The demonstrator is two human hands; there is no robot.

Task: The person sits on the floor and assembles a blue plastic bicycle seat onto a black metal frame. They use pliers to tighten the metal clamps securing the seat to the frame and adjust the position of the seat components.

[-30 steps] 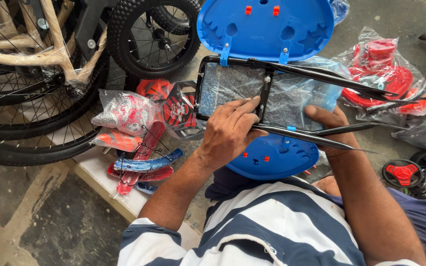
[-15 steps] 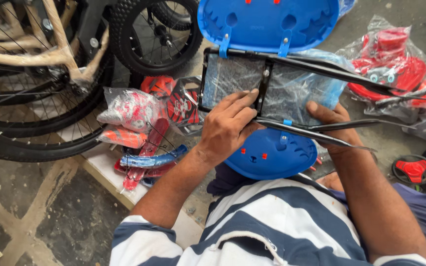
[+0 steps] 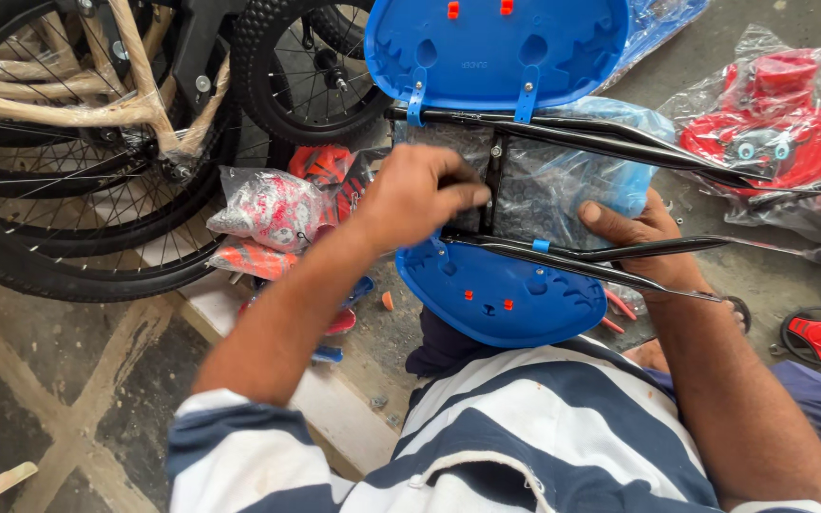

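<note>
Item: black wire frame (image 3: 620,142) carrying two blue plastic shells, upper shell (image 3: 496,47) and lower shell (image 3: 501,294), resting against your lap.

Your left hand (image 3: 415,195): fingertips pinched narrow at the frame's central cross-bracket (image 3: 494,185), seemingly working a fastener; what is held cannot be told.

Your right hand (image 3: 643,242): wrapped around the lower rod (image 3: 610,255), steadying the frame so it will not twist.

Nearby: bagged red parts (image 3: 772,142) beyond the frame's right end; bicycle wheels (image 3: 306,66) past its left.
</note>
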